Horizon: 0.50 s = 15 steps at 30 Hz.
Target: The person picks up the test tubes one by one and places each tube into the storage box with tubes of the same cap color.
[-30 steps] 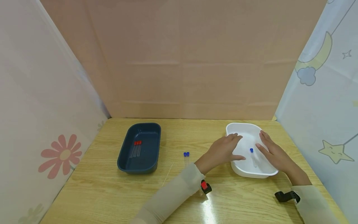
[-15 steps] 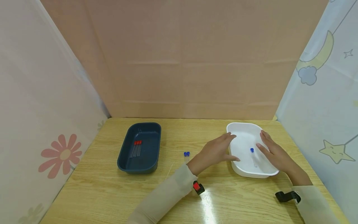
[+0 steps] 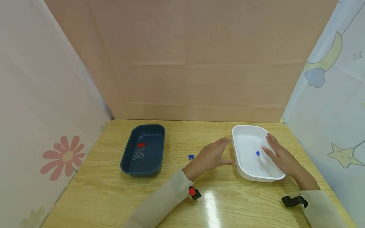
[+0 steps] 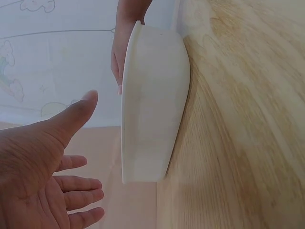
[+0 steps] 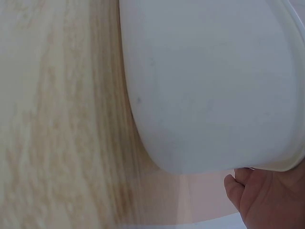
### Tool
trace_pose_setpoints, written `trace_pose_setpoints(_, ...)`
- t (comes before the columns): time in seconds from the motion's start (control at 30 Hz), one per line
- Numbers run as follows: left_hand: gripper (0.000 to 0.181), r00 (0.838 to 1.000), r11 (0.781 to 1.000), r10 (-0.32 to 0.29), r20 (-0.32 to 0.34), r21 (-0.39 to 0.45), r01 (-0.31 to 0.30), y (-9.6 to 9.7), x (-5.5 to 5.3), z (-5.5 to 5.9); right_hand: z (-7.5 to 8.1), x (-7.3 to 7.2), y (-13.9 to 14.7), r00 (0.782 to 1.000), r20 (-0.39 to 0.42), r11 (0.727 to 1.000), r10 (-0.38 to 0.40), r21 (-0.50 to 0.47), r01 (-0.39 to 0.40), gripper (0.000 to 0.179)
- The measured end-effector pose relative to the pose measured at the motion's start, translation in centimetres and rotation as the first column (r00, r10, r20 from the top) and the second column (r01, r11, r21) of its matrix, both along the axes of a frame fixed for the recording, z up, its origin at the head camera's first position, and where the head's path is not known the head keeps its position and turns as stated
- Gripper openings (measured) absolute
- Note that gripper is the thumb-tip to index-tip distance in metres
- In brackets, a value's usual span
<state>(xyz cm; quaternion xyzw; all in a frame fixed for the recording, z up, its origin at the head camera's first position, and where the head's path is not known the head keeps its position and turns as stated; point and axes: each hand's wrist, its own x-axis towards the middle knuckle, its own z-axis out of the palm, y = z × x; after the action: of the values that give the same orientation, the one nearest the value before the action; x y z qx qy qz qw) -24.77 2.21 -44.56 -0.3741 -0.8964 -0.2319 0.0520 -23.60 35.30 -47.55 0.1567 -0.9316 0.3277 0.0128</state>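
Observation:
My left hand [image 3: 209,155] hovers just left of the white tray [image 3: 243,169], thumb and fingers spread, nothing between them. In the left wrist view the same hand [image 4: 52,157] faces the tray's outer wall [image 4: 152,105]. On the tray's right side, my right hand [image 3: 280,158] holds the rim, thumb over the inside and fingers along the edge. The right wrist view shows part of that hand [image 5: 271,198] behind the tray's wall [image 5: 214,86]. Inside the tray lies a clear thin tube with a blue cap [image 3: 258,153].
Two more blue caps [image 3: 191,156] lie on the wooden table [image 3: 228,202], their tubes hidden behind my left hand. A dark blue tray [image 3: 156,164] at the left holds several clear tubes with red caps [image 3: 141,145]. A tan backdrop [image 3: 182,63] stands behind the table.
My left hand has drawn back leftward from over the white tray to just outside its left rim. The right hand has stayed at the right rim.

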Motion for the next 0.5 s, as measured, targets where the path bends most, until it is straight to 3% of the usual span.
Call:
trace_pose_setpoints(0.23, 0.093, 0.998, 0.997, 0.053, 0.031, -0.062, -0.051, -1.1, 0.2, 0.3, -0.1, 0.0, 0.2, 1.000, -0.009, 1.000, 0.002, 0.003, -0.002, 0.068)
trace_pose_setpoints(0.5, 0.093, 0.993, 0.995, 0.075, 0.093, -0.072, -0.068, -2.0, 0.6, 0.2, -0.1, -0.1, 0.2, 1.000, -0.004, 1.000, 0.005, -0.004, -0.005, 0.068)
